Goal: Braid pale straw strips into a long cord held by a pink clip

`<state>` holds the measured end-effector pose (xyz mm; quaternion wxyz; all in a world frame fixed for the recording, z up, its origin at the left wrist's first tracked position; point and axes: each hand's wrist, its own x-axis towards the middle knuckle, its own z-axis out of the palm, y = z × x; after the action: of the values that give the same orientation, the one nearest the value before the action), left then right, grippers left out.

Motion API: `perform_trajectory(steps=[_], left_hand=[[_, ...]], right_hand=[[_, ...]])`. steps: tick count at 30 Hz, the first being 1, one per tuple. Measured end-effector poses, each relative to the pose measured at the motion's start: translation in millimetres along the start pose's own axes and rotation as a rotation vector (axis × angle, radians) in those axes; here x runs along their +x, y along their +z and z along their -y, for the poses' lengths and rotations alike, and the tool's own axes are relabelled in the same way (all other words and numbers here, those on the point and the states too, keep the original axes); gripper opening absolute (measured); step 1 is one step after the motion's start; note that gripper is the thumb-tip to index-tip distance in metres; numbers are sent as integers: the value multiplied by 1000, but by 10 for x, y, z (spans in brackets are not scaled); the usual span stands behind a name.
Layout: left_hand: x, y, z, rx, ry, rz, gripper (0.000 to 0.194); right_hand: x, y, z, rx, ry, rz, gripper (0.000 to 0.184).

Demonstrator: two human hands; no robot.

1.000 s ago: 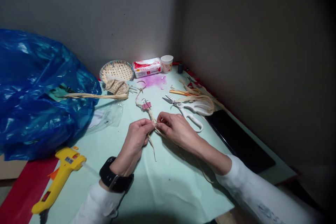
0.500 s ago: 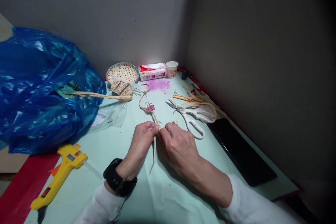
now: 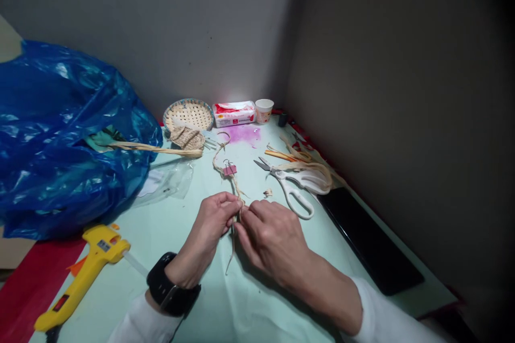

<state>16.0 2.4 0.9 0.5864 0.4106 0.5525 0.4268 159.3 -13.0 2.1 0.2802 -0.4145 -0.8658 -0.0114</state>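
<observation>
A thin braided cord of pale, straw-like fibre (image 3: 237, 188) runs from a loop on the table down to my fingers. A pink binder clip (image 3: 229, 170) is clamped on it a little beyond my hands. My left hand (image 3: 213, 220), with a black watch on its wrist, pinches the cord between thumb and fingers. Close against it, my right hand (image 3: 276, 236) is closed on the same spot, its fingertips partly hidden behind the knuckles. Loose strand ends hang below the hands toward me.
White-handled scissors (image 3: 295, 198), fibre strips (image 3: 309, 169) and a black phone-like slab (image 3: 368, 238) lie right. A yellow glue gun (image 3: 80, 278) and a blue plastic bag (image 3: 72, 144) are left. Behind stand a woven basket (image 3: 189, 114), a tissue pack (image 3: 234, 114) and a paper cup (image 3: 264, 111).
Both hands have shifted slightly toward me along the cord, still pinching it. My right thumb has moved lower, away from the left fingertips. The view has tilted a little.
</observation>
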Motion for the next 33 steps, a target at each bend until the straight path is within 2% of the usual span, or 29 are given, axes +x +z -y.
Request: perform_trajectory(steps=[2,5,9,13,16,25,28,33], left_hand=[[-23,-3,-24,6,2,-11,17],[-43,-25,-36,26,-1,0,16],[-42,-50,-17,17,-14,-7,16],[-66,-68,-8,65,-20,-10,17],[-92,-80,-2,154,21,-4,14],[-136,-37,76,556,236,-109,9],[-178,-25,28,706,293,-140,13],[-246,-64,-104,1014,306,-156,16]], right_hand=[[63,-60,-81,154,150,32,27],[167,-77,-203,325,337,117,16],[251,18,-241,551,368,311,15],[279,99,-226,657,402,375,24],[299,127,-256,728,401,380,31],[265,191,-271,790,437,334,30],[251,203,-251,771,452,302,27],[255,215,-229,747,510,252,22]])
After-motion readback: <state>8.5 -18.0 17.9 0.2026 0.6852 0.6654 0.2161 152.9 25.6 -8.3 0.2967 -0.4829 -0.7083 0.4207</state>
